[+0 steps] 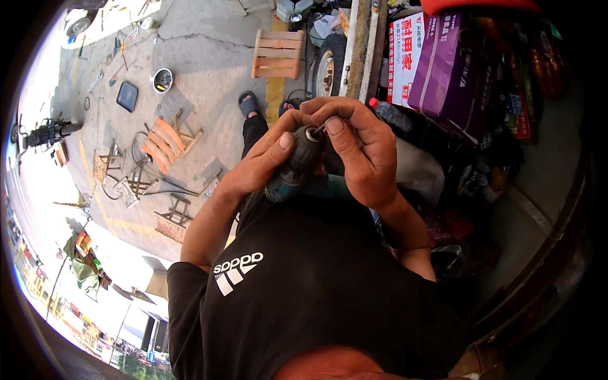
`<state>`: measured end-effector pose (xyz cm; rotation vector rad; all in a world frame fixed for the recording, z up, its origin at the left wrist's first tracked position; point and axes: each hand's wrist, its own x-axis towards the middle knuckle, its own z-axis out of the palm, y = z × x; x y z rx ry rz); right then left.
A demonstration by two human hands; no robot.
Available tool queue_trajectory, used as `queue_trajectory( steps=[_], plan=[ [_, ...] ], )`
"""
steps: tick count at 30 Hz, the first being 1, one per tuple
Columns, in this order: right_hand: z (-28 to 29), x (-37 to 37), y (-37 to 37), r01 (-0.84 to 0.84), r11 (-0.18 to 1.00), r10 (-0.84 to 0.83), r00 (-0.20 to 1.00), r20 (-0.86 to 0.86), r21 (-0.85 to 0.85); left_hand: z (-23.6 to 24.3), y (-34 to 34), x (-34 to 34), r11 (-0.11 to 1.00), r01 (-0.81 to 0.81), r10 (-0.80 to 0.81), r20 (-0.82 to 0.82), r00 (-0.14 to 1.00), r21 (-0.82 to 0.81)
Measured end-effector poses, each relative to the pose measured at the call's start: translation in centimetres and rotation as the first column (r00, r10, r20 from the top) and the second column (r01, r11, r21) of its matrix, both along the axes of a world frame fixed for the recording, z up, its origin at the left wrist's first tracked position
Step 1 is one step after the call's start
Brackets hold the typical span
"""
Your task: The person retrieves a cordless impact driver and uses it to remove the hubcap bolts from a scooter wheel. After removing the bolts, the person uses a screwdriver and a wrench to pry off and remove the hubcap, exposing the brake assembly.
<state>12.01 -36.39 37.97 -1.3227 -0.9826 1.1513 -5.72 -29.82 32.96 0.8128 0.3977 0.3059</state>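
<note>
In front of my chest is a teal and black power drill, its nose tilted up and away from me. My left hand wraps around its black front part, thumb along the side. A thin metal bit sticks out of the small metal chuck. Thumb and fingers of my right hand pinch the bit near its tip. Fingertips of both hands meet just beyond the chuck. The drill's rear and grip are mostly hidden behind my hands and against my black shirt.
Low wooden stools and a slatted orange seat stand on the concrete. A small bucket and a dark tray lie farther left. At right are a wheel, a purple box and a pink-capped bottle.
</note>
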Motion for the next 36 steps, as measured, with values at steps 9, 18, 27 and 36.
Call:
queue_trajectory(
  steps=[9, 18, 27, 36],
  plan=[
    [0.0, -0.6, 0.6, -0.052, 0.997, 0.049, 0.998, 0.048, 0.063, -0.1, -0.6, -0.8, 0.995, -0.03, 0.031, 0.008, 0.999, -0.099],
    [0.7, -0.5, 0.8, -0.13, 0.991, 0.133, 0.984, 0.119, -0.028, -1.0, -0.6, -1.2, 0.999, -0.01, 0.012, 0.034, 0.999, -0.049],
    [0.2, -0.7, 0.8, -0.103, 0.995, 0.101, 0.987, 0.125, 0.004, -1.2, -0.4, -1.1, 0.997, -0.025, 0.024, 0.012, 1.0, 0.074],
    [0.3, -0.4, 1.1, -0.124, 0.989, 0.108, 0.976, 0.191, 0.075, -1.3, -0.7, -1.0, 0.991, -0.044, 0.041, 0.023, 0.999, 0.13]
  ],
)
